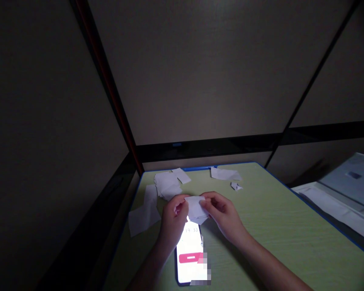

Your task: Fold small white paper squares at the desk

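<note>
Between my two hands is a small piece of white paper (196, 207), held up over the table, with what looks like another layer below it. My left hand (174, 216) pinches its left edge, and my right hand (223, 212) has thumb and fingers closed on its right edge. Right under the paper lies a lit phone (189, 270) showing a red button and digits; its upper end is partly hidden by the paper and my left hand. Part of the phone's right side is blurred by pixels.
A stack of white paper pieces (166, 185) lies beyond my left hand, with loose sheets (144, 218) at the left edge. A paper strip (226, 174) and a small folded paper (236, 186) are at the far right. The green table (279, 226) meets panelled walls; a white box-like object (348, 186) stands right.
</note>
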Available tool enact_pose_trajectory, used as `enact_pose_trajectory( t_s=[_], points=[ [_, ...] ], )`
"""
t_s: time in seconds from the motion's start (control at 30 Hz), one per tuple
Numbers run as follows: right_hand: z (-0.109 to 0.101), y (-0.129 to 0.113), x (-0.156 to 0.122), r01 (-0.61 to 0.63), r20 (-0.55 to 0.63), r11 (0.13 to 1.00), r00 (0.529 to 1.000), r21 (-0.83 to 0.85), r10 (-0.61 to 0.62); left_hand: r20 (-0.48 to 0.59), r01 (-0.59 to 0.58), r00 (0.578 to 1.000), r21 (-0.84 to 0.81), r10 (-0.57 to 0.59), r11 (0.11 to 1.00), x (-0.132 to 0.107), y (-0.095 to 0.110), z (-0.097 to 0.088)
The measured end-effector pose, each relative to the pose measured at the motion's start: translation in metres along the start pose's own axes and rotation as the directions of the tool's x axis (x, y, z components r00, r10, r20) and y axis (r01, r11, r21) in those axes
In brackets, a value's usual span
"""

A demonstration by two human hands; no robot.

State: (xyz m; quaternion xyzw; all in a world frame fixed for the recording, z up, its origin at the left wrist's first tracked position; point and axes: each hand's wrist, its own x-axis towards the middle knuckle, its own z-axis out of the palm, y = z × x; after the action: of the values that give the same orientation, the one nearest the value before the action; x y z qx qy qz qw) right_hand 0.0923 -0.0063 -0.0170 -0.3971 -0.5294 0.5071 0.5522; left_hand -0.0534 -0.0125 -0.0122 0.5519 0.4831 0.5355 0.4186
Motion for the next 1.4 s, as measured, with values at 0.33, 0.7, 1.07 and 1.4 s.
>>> enact_pose_trajectory(
  t_s=[0.33, 0.7, 1.07, 1.4],
  points=[
    [-0.003, 0.001, 0.003, -0.064, 0.06, 0.99, 0.997, 0.128, 0.057, 0.065, 0.058, 0.997, -0.111, -0.051, 0.992, 0.002, 0.002, 0.001],
    [-0.003, -0.002, 0.004, -0.099, 0.082, 0.99, 0.993, 0.104, 0.091, -0.01, 0.04, 0.999, -0.042, -0.041, 0.998, 0.002, 0.002, 0.003],
    [-0.002, -0.004, 0.0, 0.027, 0.061, 1.0, 0.998, 0.015, -0.028, -0.153, 0.012, 0.988, 0.091, 0.002, 0.996, 0.005, -0.002, 0.001],
    [-0.001, -0.003, -0.004, 0.251, 0.028, 0.942, 0.968, -0.224, -0.251, -0.112, 0.122, 0.986, -0.051, -0.127, 0.991, 0.006, -0.001, 0.001]
  ],
)
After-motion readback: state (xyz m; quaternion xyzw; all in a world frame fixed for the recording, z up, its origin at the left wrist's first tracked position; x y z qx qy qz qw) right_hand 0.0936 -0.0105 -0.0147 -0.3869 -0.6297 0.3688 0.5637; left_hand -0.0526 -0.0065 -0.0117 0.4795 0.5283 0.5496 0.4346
